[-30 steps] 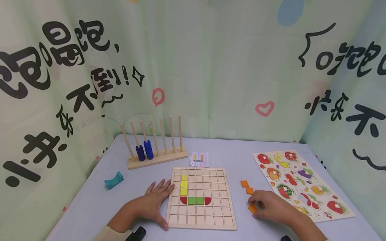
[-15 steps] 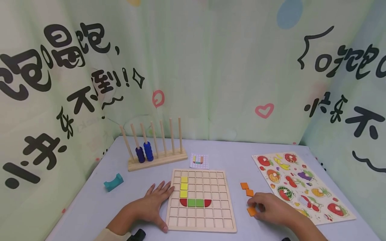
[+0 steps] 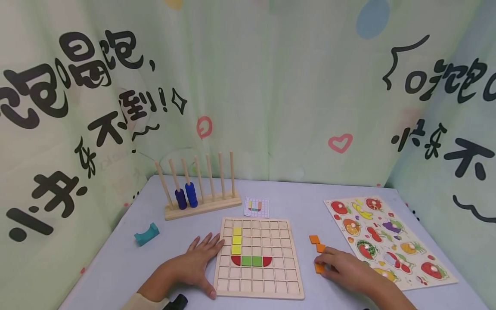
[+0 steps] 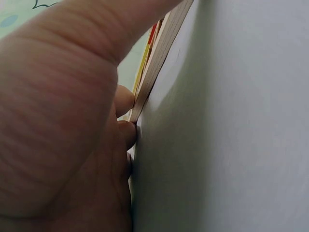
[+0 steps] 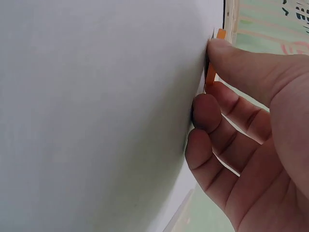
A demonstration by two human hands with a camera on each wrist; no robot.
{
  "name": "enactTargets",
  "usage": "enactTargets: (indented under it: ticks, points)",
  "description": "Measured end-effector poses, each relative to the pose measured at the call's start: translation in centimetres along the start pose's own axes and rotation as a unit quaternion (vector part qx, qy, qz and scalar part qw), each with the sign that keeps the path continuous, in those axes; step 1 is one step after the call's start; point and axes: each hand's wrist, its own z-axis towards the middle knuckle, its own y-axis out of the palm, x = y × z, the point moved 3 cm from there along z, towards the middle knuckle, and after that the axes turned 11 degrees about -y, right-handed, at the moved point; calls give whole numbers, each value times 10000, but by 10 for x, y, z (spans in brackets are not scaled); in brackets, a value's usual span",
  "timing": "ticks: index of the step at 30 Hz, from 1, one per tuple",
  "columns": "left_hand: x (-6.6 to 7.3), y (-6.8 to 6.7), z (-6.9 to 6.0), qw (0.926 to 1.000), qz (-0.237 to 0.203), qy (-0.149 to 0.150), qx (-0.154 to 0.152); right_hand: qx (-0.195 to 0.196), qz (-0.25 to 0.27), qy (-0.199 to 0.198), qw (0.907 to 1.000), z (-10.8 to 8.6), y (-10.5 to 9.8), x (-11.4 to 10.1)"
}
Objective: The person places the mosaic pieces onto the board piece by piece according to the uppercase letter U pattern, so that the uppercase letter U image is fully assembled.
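Observation:
A wooden grid board (image 3: 271, 275) lies flat, bearing a column of yellow square tiles (image 3: 237, 240) and a row of two green tiles (image 3: 251, 261) between two red rounded tiles (image 3: 267, 261). My left hand (image 3: 195, 261) rests at the board's left edge with fingers spread and thumb near its lower corner. Right of the board, my right hand (image 3: 345, 269) pinches an orange square tile (image 3: 319, 268) on the table between thumb and forefinger. Close up in the right wrist view, that orange tile (image 5: 211, 72) shows edge-on beside the thumb. Two more orange tiles (image 3: 314, 239) touch at their corners just beyond.
A small pattern card (image 3: 256, 207) lies behind the board. At the back left stands a wooden peg rack (image 3: 211, 206) with blue beads (image 3: 190, 194). A teal curved block (image 3: 147, 234) is at left. A fruit picture board (image 3: 381, 234) lies at right.
My right hand has shifted slightly left, and the orange tile at its fingers has slid left toward the board. The left hand keeps its place.

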Motion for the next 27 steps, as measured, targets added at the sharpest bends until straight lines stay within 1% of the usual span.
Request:
enactTargets:
  ticks: [9, 14, 18, 24, 27]
  points:
    - [-1, 2, 2, 9999, 71, -95, -36, 127, -62, -97, 9999, 8, -1, -7]
    - [0, 0, 1, 10000, 26, -80, -35, 217, -106, -128, 9996, 19, -3, -13]
    - [1, 0, 1, 9999, 28, -93, -31, 150, -160, -114, 9997, 30, -2, -15]
    - [1, 0, 1, 10000, 23, -81, -22, 213, -231, -352, 9989, 42, 3, -17]
    - [0, 1, 3, 9999, 61, -95, -3, 260, -233, -398, 9986, 47, 4, -20]
